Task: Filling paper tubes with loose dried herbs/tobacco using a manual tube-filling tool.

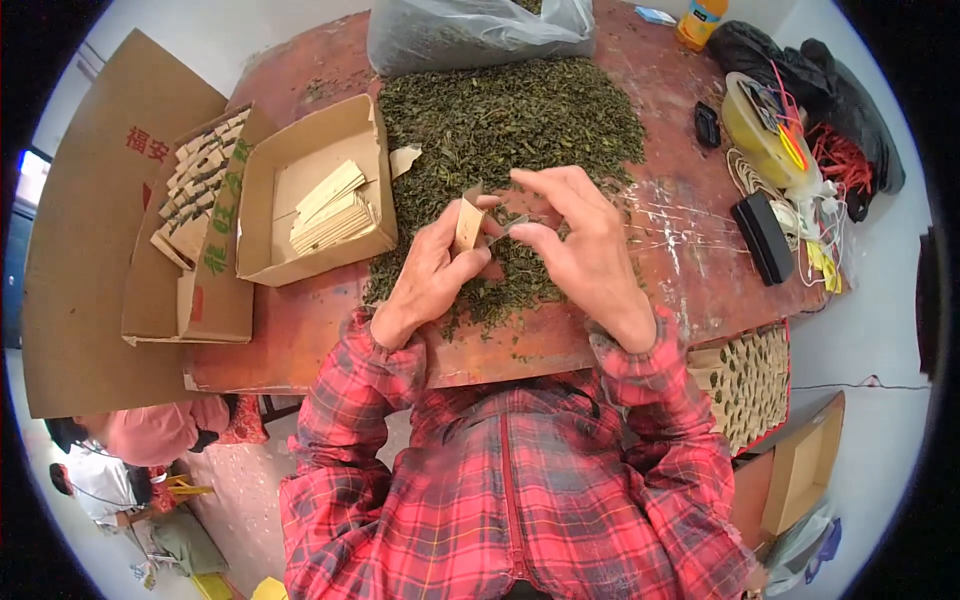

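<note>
A small pale kraft packet with a clear plastic part stands upright in my left hand, fingers and thumb closed around it. My right hand is beside it, index finger raised and thumb on a thin clear film at the packet's right; its lower fingers are partly hidden. Both hands are over a broad pile of dark green dried leaves. To the left, an open shallow cardboard box holds a stack of flat pale packets; a longer box holds rows of packets with dark leaves showing.
A translucent bag of leaves lies behind the pile. Right are a bottle, tub, black case and cords. Filled packets sit below the table's right side. Two other people are at lower left, behind a cardboard sheet.
</note>
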Available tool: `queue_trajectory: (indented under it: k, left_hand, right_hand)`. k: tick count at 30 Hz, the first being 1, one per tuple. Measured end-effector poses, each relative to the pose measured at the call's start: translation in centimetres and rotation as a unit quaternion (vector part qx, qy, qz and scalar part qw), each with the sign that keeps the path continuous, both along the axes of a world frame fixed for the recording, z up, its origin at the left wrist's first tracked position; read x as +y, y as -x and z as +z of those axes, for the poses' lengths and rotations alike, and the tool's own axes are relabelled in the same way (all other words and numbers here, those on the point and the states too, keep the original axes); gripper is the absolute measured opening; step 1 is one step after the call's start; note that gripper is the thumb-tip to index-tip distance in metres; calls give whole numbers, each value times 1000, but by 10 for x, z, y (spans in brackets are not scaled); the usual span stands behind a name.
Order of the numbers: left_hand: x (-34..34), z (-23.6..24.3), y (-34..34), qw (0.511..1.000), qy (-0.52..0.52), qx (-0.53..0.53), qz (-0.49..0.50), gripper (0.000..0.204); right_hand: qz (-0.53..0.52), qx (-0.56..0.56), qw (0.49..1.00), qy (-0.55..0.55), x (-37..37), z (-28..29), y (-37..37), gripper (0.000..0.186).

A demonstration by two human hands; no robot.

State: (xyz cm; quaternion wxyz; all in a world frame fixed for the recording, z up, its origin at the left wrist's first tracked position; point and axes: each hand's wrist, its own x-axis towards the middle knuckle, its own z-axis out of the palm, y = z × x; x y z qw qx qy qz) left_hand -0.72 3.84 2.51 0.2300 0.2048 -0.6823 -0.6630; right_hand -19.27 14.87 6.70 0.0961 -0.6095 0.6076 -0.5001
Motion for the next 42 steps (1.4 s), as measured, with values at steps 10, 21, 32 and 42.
queue_trajectory:
  k: [10,21,32,42]
  left_hand:
    - [-21,-17,-5,973,-100,76,-192,55]
    - [-13,-17,-5,964,-155,94,-193,62]
    - [-18,-18,-6,970,-138,61,-190,68]
    - [-16,-20,-4,978,-101,85,-162,58]
  right_hand:
    - [109,-77,989,-67,-33,-9,7,17]
    - [81,-122,988,-57,-27,-13,-6,12]
    - [62,-81,995,-19,-26,-12,-12,8]
    - [9,-88,996,0,-24,-13,-18,24]
